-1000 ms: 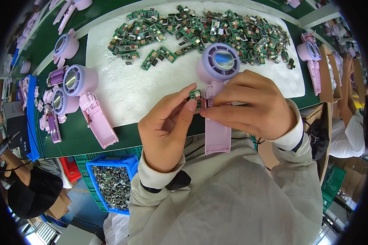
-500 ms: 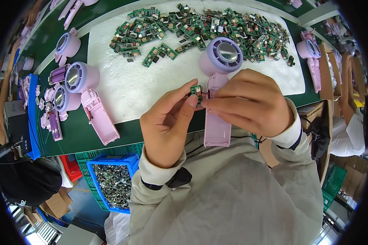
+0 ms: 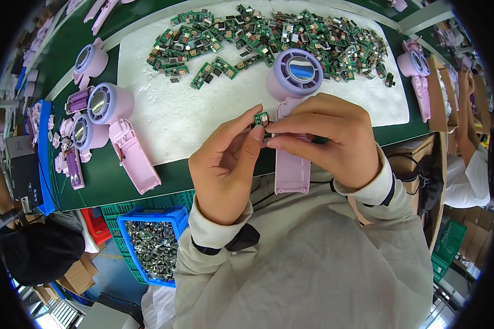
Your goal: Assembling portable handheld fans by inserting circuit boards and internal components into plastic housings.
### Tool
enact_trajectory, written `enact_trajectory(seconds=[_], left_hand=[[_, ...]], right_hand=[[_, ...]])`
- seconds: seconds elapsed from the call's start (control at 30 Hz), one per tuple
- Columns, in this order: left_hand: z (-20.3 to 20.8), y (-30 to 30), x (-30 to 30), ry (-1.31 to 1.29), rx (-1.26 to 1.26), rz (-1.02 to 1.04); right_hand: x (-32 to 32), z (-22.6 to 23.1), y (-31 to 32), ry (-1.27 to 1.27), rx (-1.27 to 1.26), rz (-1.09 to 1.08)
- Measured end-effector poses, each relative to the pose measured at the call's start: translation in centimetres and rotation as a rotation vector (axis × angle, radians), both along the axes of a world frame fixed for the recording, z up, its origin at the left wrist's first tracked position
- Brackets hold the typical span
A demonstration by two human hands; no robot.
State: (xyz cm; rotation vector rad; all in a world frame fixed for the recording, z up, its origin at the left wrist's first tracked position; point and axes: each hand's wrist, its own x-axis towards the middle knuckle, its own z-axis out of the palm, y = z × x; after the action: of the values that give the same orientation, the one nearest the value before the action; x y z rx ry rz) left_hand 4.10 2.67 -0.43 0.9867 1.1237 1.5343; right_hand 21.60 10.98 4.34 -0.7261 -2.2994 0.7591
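- Green table (image 3: pixel 175 178) carries white foam sheet (image 3: pixel 192 120).
- Left hand (image 3: pixel 222 164) clamps small circuit board (image 3: pixel 261 118) between thumb and fingers.
- Right hand (image 3: pixel 329 131) is at board's four o'clock; whether it pinches, one cannot tell.
- Purple fan head (image 3: pixel 295 75): one o'clock.

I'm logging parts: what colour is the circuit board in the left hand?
The circuit board is green, best seen in the head view.

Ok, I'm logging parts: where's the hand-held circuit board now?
In the head view, the circuit board is just above centre, pinched in the left hand. It is left of the pink handle, beside the right hand.
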Motion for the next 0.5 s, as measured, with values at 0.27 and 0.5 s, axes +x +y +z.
enact_trajectory(seconds=[0.27, 0.5], left_hand=[[0.3, 0.2, 0.1, -0.035, -0.002, 0.008], [0.2, 0.2, 0.1, -0.053, 0.005, -0.019]], right_hand=[[0.7, 0.6, 0.9, -0.052, 0.025, 0.142], [0.8, 0.7, 1.8, -0.079, 0.037, 0.194]])
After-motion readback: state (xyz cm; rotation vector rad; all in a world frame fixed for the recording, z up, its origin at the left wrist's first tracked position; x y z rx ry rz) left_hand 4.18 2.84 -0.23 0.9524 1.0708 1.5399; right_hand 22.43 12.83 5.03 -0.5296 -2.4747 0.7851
